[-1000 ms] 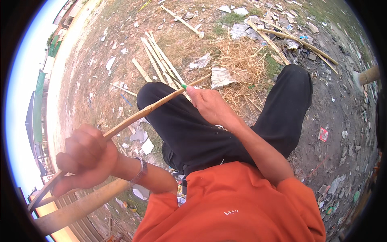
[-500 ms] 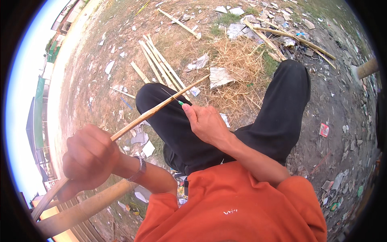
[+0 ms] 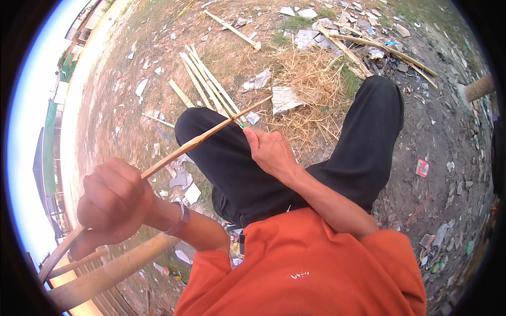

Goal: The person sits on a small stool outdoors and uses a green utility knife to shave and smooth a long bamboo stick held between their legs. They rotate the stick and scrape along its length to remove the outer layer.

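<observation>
Now the right hand, fingers closed on a small green-handled tool, has shifted outward, bringing it nearer the thin tip of the stick, which slants over the left knee. The left hand's fingers wrap the stick firmly; outdoors, dry ground bears straw and pale strips.

The left hand is closed around a long wooden stick, which slants across the black-clad left knee. The right hand grips a small green-handled tool (its blade is hard to make out) by the stick's far part. Beyond the knee, pale strips lie near straw on littered ground.
</observation>
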`<state>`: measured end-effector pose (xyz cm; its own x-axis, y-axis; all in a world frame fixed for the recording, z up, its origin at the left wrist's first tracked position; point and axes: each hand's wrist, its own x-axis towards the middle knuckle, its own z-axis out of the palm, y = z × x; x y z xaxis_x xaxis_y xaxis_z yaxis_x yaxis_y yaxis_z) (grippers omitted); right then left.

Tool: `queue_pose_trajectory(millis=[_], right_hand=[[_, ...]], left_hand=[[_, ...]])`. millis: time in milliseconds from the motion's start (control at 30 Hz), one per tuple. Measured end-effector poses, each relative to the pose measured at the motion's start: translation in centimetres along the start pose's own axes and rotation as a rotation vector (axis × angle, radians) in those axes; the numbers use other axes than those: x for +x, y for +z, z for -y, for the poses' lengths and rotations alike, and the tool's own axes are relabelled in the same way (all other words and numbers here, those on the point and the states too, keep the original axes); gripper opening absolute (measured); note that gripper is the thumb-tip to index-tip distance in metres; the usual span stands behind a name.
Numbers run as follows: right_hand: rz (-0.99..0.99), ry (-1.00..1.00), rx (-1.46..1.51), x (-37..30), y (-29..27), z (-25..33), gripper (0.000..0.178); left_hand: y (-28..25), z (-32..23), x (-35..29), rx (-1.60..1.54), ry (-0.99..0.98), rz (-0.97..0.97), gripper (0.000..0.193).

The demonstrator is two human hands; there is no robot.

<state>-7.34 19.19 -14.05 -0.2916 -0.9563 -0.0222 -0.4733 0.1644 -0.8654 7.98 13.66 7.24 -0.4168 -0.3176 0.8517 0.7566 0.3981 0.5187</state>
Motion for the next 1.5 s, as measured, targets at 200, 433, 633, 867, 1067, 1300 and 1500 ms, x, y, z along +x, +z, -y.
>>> queue_pose_trajectory(millis=[200, 433, 633, 867, 1067, 1300, 1500], right_hand=[[0.057, 0.051, -0.003, -1.3, 0.1, 0.7, 0.054], [-0.012, -0.04, 0.015, -0.9, -0.6, 0.8, 0.053], [0.02, 0.056, 0.071, 0.0, 0.6, -1.0, 0.056], [-0.011, 0.016, 0.049, -0.1, 1.1, -0.7, 0.051], [-0.014, -0.014, 0.084, -1.1, 1.6, -0.1, 0.05], [0.024, -0.024, 0.083, -0.4, 0.1, -0.1, 0.057], [0.023, 0.103, 0.086, 1.1, 0.9, -2.7, 0.058]], left_hand=[[-0.3, -0.1, -0.3, -0.03, -0.03, -0.006, 0.057], [-0.4, 0.2, -0.2, -0.011, -0.004, -0.003, 0.057], [-0.9, -0.2, -0.3, -0.007, -0.017, -0.055, 0.056], [-0.4, 0.2, 0.1, -0.028, -0.022, -0.04, 0.056], [-1.1, -0.2, -0.3, 0.008, -0.019, -0.073, 0.057], [-0.5, 0.1, -0.5, 0.0, -0.011, -0.062, 0.057], [-0.6, 0.0, 0.3, -0.023, -0.02, -0.037, 0.057]])
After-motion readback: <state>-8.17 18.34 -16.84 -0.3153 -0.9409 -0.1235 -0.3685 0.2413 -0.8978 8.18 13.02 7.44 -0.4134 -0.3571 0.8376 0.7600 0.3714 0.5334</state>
